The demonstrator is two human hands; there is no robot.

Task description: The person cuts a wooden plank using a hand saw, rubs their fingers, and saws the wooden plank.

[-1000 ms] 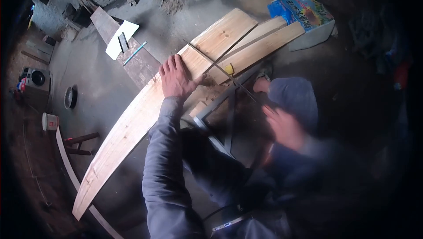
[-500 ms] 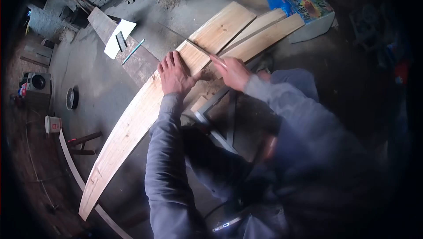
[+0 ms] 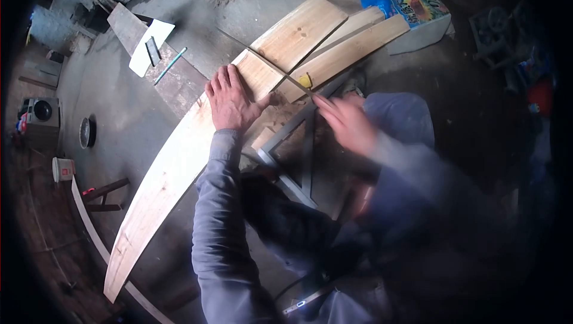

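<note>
A long, curved pale wooden board (image 3: 167,163) runs from the lower left up to the upper right. My left hand (image 3: 230,100) lies flat on it with the fingers stretched out, pressing on the wood. Just past those fingers, a thin, narrow saw blade (image 3: 271,64) crosses the board at an angle. My right hand (image 3: 349,126), slightly blurred, is wrapped around the saw's near end; its handle is mostly hidden by the fingers. Beyond the blade lies the board's wide end (image 3: 304,28). A small yellow object (image 3: 305,80), possibly a tape measure, sits close beside the blade.
Narrower boards (image 3: 358,52) lie alongside, near a colourful blue package (image 3: 406,3). On a plank (image 3: 185,82) are a white sheet (image 3: 143,55) with a dark frame-like piece and a teal pencil (image 3: 171,65). A metal frame (image 3: 286,172) stands near my legs.
My right hand has drawn back toward me to the lower right, pulling the saw along. More of the blade and the yellow object now show. My left hand stays on the board.
</note>
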